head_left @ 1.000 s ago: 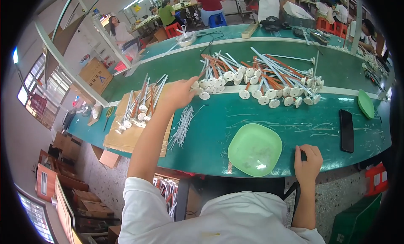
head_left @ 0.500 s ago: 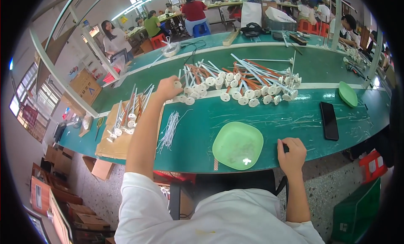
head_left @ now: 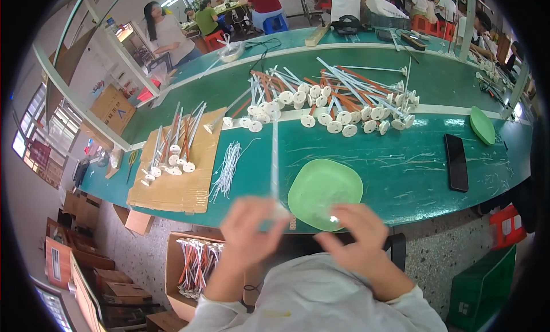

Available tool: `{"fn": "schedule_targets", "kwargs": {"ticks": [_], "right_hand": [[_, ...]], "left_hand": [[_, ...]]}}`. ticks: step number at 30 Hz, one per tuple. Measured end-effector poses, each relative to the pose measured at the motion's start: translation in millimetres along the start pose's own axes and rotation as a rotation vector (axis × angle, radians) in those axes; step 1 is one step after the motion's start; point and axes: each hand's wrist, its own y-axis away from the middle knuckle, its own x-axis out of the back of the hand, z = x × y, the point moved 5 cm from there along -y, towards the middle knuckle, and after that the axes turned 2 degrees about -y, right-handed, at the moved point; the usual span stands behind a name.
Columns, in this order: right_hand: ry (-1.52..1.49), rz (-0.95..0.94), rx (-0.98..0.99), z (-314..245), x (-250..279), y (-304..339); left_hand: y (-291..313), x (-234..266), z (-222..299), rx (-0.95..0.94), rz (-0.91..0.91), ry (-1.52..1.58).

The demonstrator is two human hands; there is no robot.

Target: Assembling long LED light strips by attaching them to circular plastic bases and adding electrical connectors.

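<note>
My left hand (head_left: 251,224), blurred by motion, is closed on a long white rod (head_left: 275,160) near the table's front edge. The rod points away from me, and a small pale end shows at my fingertips. My right hand (head_left: 358,232), also blurred, is over the near right edge of a light green plate (head_left: 312,186), its thumb and forefinger apart. Its other fingers are hard to make out. Beyond the plate lies a pile of white and brown rods with round white disc ends (head_left: 344,117).
Several similar rods (head_left: 175,154) lie on a cardboard sheet (head_left: 197,192) at left, beside a bundle of white strings (head_left: 228,169). A black phone (head_left: 456,162) and another green plate (head_left: 482,126) are at right. Below the table stands a carton (head_left: 175,275) of bundled rods.
My left hand has come back from the pile toward me with a white rod. My right hand has moved left to the plate, its thumb and forefinger now apart.
</note>
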Motion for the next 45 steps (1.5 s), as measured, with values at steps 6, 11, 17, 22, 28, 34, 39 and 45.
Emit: {"fn": "schedule_targets", "kwargs": {"ticks": [6,11,17,22,28,34,39,45], "right_hand": [[-0.246,-0.161,0.12,-3.3,-49.1,1.0],[-0.269,-0.103,0.043,8.7,-35.5,4.0],[-0.359,-0.27,0.207,-15.9,-48.6,3.4],[-0.441,-0.343,0.219,-18.6,-51.9,4.9],[-0.313,-0.185,0.34,-23.5,-45.8,6.4],[-0.309,-0.077,0.361,-21.1,-36.8,11.1],[-0.403,-0.232,0.282,-19.6,-31.4,10.7],[-0.371,-0.214,0.279,-18.9,-23.6,15.9]], "left_hand": [[33.0,-12.0,20.2,-0.103,-0.178,0.1],[41.2,0.9,5.2,0.324,-0.164,0.315],[110.6,-49.2,-3.0,0.79,-0.135,1.499],[120.8,-53.8,-4.1,0.722,-0.042,1.629],[110.1,-48.6,-8.1,0.686,-0.001,1.448],[135.0,-55.6,-21.2,0.65,-0.058,1.331],[128.2,-53.7,-14.4,0.774,0.015,1.539],[136.3,-58.5,-16.3,0.665,-0.239,1.58]]}}
